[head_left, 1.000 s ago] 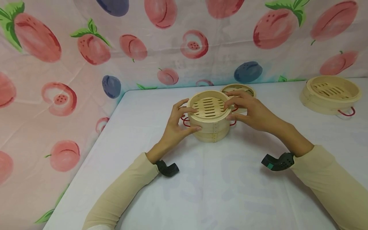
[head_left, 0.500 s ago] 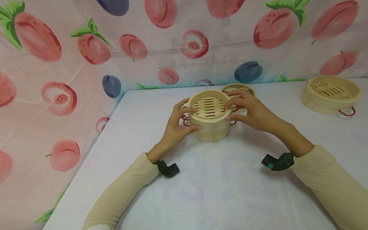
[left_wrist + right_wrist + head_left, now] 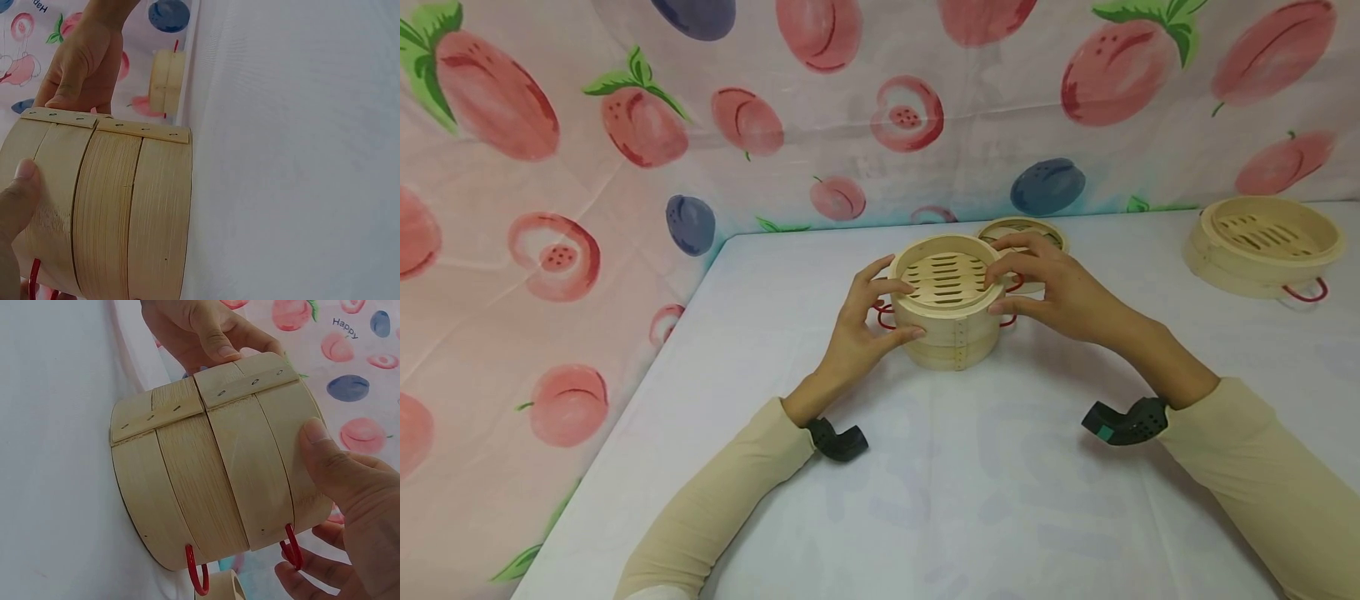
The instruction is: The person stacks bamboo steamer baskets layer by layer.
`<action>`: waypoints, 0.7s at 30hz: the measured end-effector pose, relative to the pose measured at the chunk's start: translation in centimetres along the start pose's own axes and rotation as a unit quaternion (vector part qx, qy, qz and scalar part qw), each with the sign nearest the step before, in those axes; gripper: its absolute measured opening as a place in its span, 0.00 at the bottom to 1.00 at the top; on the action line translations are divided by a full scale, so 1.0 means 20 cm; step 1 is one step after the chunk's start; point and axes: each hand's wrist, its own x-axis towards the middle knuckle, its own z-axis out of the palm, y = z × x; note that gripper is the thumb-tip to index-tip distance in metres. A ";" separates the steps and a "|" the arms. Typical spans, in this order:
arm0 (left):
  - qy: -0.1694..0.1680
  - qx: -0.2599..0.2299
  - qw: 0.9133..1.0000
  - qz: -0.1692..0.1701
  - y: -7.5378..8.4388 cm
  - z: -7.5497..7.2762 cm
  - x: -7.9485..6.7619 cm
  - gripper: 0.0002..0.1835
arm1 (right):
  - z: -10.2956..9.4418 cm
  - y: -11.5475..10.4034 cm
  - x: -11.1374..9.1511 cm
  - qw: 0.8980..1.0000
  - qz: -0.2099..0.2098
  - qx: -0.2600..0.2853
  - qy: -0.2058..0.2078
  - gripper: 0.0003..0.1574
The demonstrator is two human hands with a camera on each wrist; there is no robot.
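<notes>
Two small round bamboo steamer baskets are stacked on the white table, the upper basket (image 3: 942, 323) squarely over the lower basket (image 3: 936, 356). Slats cross the floor of the upper one. My left hand (image 3: 865, 315) grips its left side, thumb on the front wall and fingers over the rim. At the right side my right hand (image 3: 1052, 287) holds the same basket, its thumb (image 3: 325, 447) against the wall in the right wrist view. Red handles (image 3: 199, 575) stick out from both baskets. The stapled wall seams nearly line up at the front.
Behind the stack, partly hidden by my right hand, is another small round bamboo piece (image 3: 1060, 239). A larger bamboo steamer basket (image 3: 1232, 271) with a red handle stands at the far right. A fruit-patterned cloth (image 3: 842, 108) hangs along the table's back and left.
</notes>
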 end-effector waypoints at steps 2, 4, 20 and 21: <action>0.003 -0.001 1.000 0.003 0.00 0.00 0.00 0.29 | 0.00 0.00 0.00 1.000 -0.004 0.003 0.002 0.21; 0.007 -0.002 1.000 0.005 0.00 0.00 0.00 0.29 | 0.00 0.00 0.00 1.000 -0.009 0.005 0.004 0.21; 0.014 -0.022 1.000 0.003 0.17 -0.02 0.02 0.27 | -0.02 0.00 0.00 1.000 0.003 -0.003 -0.012 0.24; 0.015 -0.024 1.000 0.004 0.17 -0.02 0.02 0.27 | -0.03 0.00 0.00 1.000 0.006 -0.002 -0.015 0.26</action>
